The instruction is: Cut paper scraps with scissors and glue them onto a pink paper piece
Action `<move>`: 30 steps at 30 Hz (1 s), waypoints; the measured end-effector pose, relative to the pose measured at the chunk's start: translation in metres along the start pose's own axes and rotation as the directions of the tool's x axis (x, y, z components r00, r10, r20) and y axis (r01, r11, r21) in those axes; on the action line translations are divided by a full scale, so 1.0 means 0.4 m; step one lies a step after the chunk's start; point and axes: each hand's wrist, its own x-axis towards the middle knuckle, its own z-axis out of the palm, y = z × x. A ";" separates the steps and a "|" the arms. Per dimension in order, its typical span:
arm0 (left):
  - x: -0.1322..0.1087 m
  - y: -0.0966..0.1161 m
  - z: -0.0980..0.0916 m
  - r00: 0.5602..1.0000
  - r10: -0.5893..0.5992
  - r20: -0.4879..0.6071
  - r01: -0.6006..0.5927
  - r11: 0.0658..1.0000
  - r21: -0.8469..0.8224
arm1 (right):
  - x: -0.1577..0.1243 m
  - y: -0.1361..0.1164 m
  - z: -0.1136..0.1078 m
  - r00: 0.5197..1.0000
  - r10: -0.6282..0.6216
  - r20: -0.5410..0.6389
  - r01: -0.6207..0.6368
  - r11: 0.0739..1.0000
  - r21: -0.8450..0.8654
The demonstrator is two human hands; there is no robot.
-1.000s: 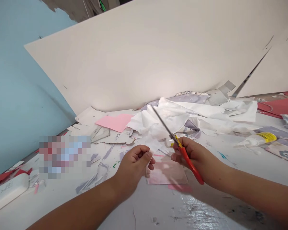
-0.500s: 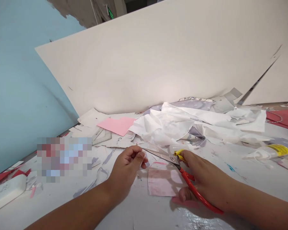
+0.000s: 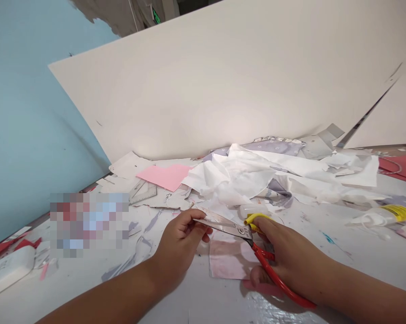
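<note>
My right hand (image 3: 290, 256) is closed round the red handles of a pair of scissors (image 3: 243, 234); one handle loop is yellow. The blades point left and lie low over the table. My left hand (image 3: 181, 240) pinches a small pale scrap at the blade tips; the scrap is too small to make out well. Below the blades a pale pink square of paper (image 3: 228, 261) lies flat on the white table (image 3: 203, 301), between my two hands.
A heap of white and patterned paper scraps (image 3: 257, 180) lies behind my hands. A pink sheet (image 3: 167, 175) sits at the back left, a clear set square (image 3: 142, 192) beside it, a glue bottle with a yellow label (image 3: 381, 216) at right. Large white boards (image 3: 223, 81) lean behind.
The scissors have swung down from pointing up and away to lying low, blades pointing left at my left hand. My right hand dropped toward the table; my left hand stayed pinched.
</note>
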 end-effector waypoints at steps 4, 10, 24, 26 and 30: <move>-0.001 0.005 0.002 1.000 -0.016 0.013 0.016 1.000 0.018 | 0.001 -0.002 -0.002 1.000 -0.005 0.007 0.005 1.000 0.002; -0.004 0.019 0.009 0.999 -0.012 0.038 0.009 0.997 0.073 | 0.006 -0.002 0.001 1.000 -0.013 0.005 0.013 0.999 -0.041; -0.006 0.022 0.009 0.997 -0.013 0.070 0.001 0.987 0.159 | 0.010 0.003 0.012 1.000 -0.024 0.020 0.025 0.997 -0.074; -0.008 0.024 0.009 0.998 -0.009 0.062 -0.002 0.983 0.181 | 0.010 0.002 0.013 1.000 -0.021 0.018 0.022 0.996 -0.082; -0.009 0.017 0.010 0.999 0.024 0.041 -0.032 0.976 0.217 | 0.008 0.005 0.014 1.000 -0.018 0.017 0.019 0.997 -0.080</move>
